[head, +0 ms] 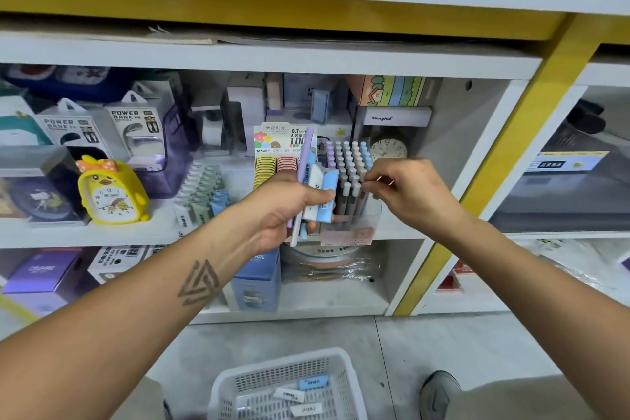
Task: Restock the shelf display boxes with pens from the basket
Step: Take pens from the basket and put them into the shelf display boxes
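The left hand [284,211] grips a bundle of pens [315,189], with the fingers curled around the barrels and the thumb pressed across the front of a light blue one. The bundle contains a lilac pen, a white pen and blue pens; their upper ends project above the fist and their lower ends below it. The bundle is held directly in front of the clear display box [354,215] standing at the front edge of the middle shelf [102,232]. Rows of upright pens with grey and pastel caps fill this box. The right hand [414,189] is positioned at the right side of the box, with its fingers narrowed into a pinch at the cap of one pen in the front rows; whether the fingertips grip that cap cannot be determined. A white plastic basket [286,382] stands on the floor below, between the person's legs, and holds a few loose items, white and blue.
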Demonstrator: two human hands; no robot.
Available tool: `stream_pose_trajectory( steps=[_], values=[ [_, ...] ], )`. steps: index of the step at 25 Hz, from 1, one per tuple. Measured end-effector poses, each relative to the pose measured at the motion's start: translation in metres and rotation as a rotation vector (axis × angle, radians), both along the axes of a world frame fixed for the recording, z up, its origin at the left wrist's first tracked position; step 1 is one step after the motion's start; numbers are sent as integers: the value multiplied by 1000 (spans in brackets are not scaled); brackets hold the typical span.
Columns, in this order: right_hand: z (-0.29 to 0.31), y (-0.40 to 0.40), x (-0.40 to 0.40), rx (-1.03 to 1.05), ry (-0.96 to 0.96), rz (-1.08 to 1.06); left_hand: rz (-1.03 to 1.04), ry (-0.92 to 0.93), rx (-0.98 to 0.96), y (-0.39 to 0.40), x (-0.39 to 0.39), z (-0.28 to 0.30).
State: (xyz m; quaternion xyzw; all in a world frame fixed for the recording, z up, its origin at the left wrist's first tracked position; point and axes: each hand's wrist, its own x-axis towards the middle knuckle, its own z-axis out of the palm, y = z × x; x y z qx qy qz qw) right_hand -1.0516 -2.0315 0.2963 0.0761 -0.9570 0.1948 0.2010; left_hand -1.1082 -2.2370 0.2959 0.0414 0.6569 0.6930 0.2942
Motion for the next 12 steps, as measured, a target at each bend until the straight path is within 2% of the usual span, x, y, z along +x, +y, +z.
stream_pose_trajectory(
  steps=[2,3,4,7,9,12],
  values=[
    [2,-1,-3,116,7,-32,-12,2,5,0,1,1],
    [4,-2,-4,95,-2,-56,-23,5,8,0,2,1],
    [8,-4,-3,4,-19,-79,-35,12,11,1,3,1],
    [17,-18,-1,-533,-177,-37,-58,40,21,4,6,0],
    [16,-27,-1,-680,-253,4,-75,51,39,6,9,0],
    [17,-28,-2,-811,-256,16,-80,31,80,6,10,1]
  ],
)
